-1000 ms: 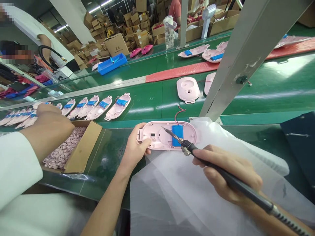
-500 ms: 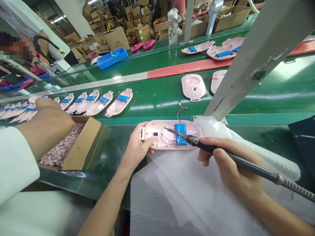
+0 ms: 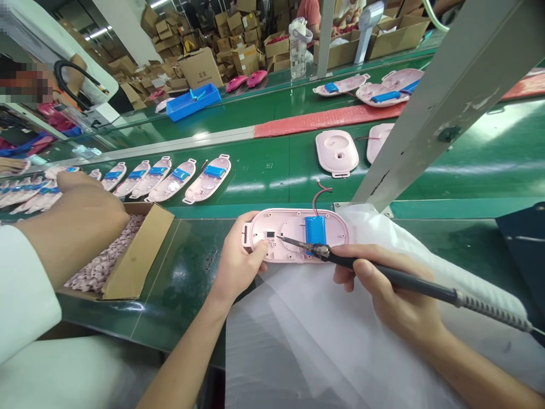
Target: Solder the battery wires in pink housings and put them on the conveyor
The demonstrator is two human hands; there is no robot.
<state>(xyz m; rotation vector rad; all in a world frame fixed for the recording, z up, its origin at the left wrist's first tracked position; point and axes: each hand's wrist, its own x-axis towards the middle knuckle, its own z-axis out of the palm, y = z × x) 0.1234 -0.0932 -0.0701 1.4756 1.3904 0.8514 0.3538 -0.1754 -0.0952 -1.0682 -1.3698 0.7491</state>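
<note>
From here I see the left hand point(image 3: 238, 258) gripping one end of a pale-pink, round-ended shell point(image 3: 292, 222) at the bench's point(image 3: 187, 267) far edge. A blue battery point(image 3: 315, 228) spans it, wires point(image 3: 315, 200) trailing; the right hand point(image 3: 392, 289) holds the iron point(image 3: 426, 288).

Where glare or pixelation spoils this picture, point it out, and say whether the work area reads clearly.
Head view: white glare on the glossy green conveyor belt at far right; head view: blocky pixelation at upper left; head view: the oval pale-pink plastic shell and its blue rectangular pack read clearly.
</note>
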